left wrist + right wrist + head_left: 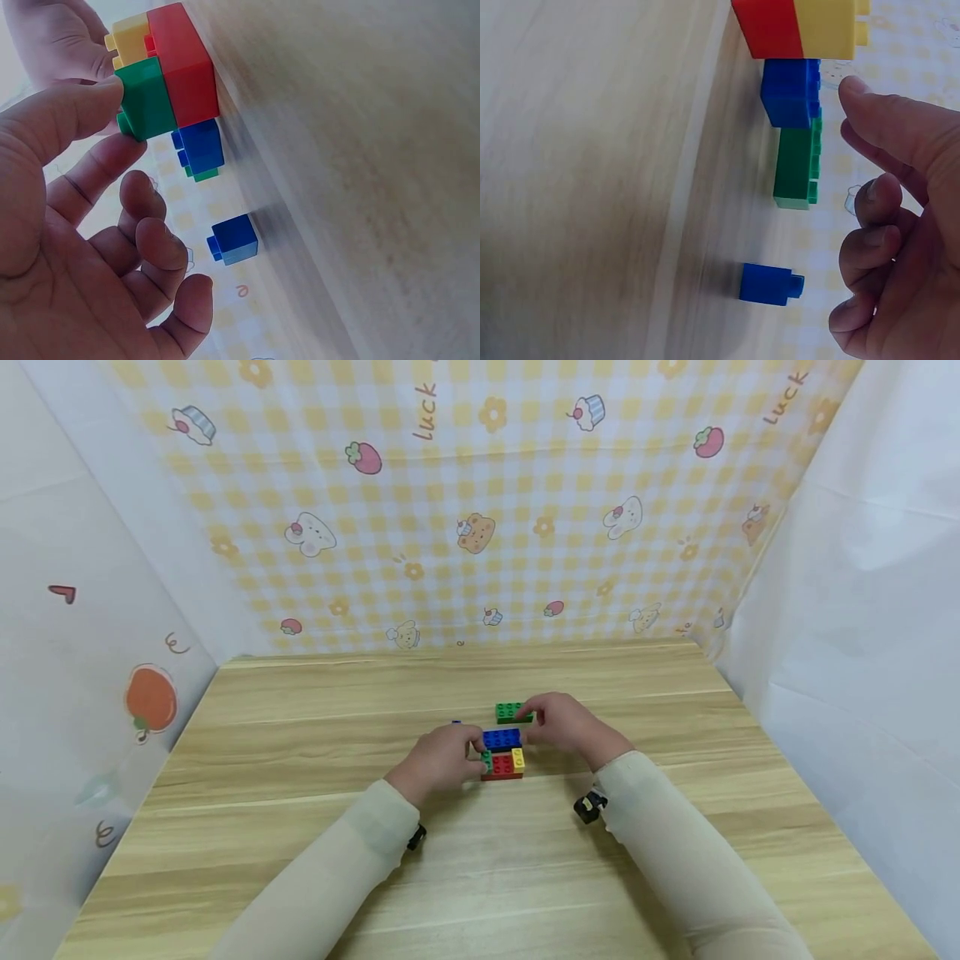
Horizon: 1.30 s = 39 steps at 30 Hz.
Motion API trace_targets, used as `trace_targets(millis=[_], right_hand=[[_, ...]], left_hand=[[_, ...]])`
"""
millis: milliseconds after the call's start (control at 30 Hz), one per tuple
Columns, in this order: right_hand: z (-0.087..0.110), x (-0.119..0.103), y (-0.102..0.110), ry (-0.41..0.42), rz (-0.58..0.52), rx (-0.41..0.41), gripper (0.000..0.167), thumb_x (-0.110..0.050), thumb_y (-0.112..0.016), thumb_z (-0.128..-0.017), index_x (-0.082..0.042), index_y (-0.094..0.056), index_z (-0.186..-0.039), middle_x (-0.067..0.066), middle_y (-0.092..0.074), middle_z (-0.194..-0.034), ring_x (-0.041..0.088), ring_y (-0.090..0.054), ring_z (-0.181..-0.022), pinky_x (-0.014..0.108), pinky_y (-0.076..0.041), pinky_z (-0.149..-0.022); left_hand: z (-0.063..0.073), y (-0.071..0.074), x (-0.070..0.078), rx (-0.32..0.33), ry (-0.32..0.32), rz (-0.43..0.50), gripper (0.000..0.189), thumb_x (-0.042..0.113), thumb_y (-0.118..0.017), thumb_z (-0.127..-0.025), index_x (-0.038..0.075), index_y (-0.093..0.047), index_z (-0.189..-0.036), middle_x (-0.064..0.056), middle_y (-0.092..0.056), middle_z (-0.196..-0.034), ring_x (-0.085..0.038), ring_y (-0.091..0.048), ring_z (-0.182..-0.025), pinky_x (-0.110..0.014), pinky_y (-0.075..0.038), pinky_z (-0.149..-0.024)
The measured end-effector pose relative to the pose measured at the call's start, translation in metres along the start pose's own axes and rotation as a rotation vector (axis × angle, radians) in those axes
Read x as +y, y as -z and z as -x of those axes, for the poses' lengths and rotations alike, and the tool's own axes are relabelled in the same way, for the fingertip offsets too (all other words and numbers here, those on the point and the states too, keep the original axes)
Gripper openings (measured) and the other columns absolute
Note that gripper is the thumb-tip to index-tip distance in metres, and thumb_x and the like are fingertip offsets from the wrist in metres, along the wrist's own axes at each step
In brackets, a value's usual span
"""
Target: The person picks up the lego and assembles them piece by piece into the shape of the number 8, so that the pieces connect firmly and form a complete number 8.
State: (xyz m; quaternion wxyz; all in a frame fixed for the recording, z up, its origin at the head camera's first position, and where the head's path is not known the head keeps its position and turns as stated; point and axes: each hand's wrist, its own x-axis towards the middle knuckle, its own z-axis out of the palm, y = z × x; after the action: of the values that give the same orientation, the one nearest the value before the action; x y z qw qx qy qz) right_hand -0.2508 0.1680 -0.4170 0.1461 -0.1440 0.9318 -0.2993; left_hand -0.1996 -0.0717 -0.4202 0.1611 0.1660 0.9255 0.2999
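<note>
My left hand (444, 758) is at the left end of a red brick (185, 67), with thumb and index finger pinching the small green brick (149, 97) that sits on that end. A small yellow brick (518, 759) sits on the red brick's other end, and red studs show between the two. Right behind lies a long blue brick (501, 739), and farther back a long green brick (508, 711). Beside these hovers my right hand (564, 724), fingers loosely bent and holding nothing; it overlaps the long green brick's right end in the head view.
A small blue brick (236, 240) stands left of the group, mostly hidden behind my left hand in the head view. Another small blue brick (765, 284) stands to the right. The wooden table (315, 693) ends at a checked cloth (450, 485) behind, with white sheets at both sides.
</note>
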Motion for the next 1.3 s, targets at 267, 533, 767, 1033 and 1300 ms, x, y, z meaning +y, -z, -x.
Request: trace_targets(millis=[267, 533, 767, 1033, 1300], right_hand=[[-0.006, -0.002, -0.003, 0.005, 0.055, -0.069, 0.031, -0.016, -0.083, -0.092, -0.015, -0.077, -0.123, 0.004, -0.060, -0.086, 0.020, -0.052, -0.076, 0.033, -0.043, -0.067], [-0.010, 0.001, -0.009, 0.018, 0.126, -0.076, 0.029, -0.016, -0.083, -0.093, -0.015, -0.078, -0.122, 0.003, -0.062, -0.091, 0.021, -0.054, -0.083, 0.033, -0.045, -0.072], [-0.009, -0.004, -0.011, 0.025, 0.162, -0.072, 0.031, -0.016, -0.082, -0.093, -0.012, -0.077, -0.123, 0.002, -0.064, -0.095, 0.020, -0.054, -0.084, 0.033, -0.046, -0.075], [-0.009, -0.005, -0.010, 0.025, 0.173, -0.056, 0.031, -0.018, -0.081, -0.094, -0.011, -0.076, -0.124, 0.003, -0.071, -0.110, 0.020, -0.058, -0.091, 0.037, -0.052, -0.087], [-0.005, 0.000, -0.002, 0.032, 0.120, -0.004, 0.032, -0.019, -0.083, -0.091, -0.012, -0.076, -0.122, 0.003, -0.064, -0.089, 0.020, -0.053, -0.079, 0.034, -0.046, -0.072]], left_hand=[[0.000, 0.000, -0.001, -0.001, -0.006, -0.012, 0.016, 0.025, -0.079, -0.096, 0.019, -0.064, -0.095, -0.002, -0.060, -0.078, -0.018, -0.052, -0.063, -0.032, -0.041, -0.058], [-0.001, -0.002, -0.002, 0.004, -0.027, -0.028, 0.016, 0.025, -0.078, -0.096, 0.019, -0.064, -0.094, 0.000, -0.060, -0.078, -0.017, -0.052, -0.065, -0.032, -0.041, -0.059], [-0.001, -0.002, -0.002, 0.004, -0.021, -0.031, 0.016, 0.025, -0.079, -0.095, 0.019, -0.064, -0.095, 0.000, -0.060, -0.078, -0.017, -0.052, -0.066, -0.032, -0.040, -0.059], [-0.001, -0.002, -0.001, 0.009, -0.018, -0.028, 0.016, 0.025, -0.079, -0.096, 0.020, -0.063, -0.094, 0.000, -0.059, -0.077, -0.017, -0.052, -0.065, -0.032, -0.040, -0.059], [-0.001, -0.002, -0.002, 0.006, -0.020, -0.023, 0.015, 0.024, -0.079, -0.095, 0.019, -0.065, -0.097, 0.000, -0.059, -0.077, -0.018, -0.052, -0.066, -0.032, -0.042, -0.060]])
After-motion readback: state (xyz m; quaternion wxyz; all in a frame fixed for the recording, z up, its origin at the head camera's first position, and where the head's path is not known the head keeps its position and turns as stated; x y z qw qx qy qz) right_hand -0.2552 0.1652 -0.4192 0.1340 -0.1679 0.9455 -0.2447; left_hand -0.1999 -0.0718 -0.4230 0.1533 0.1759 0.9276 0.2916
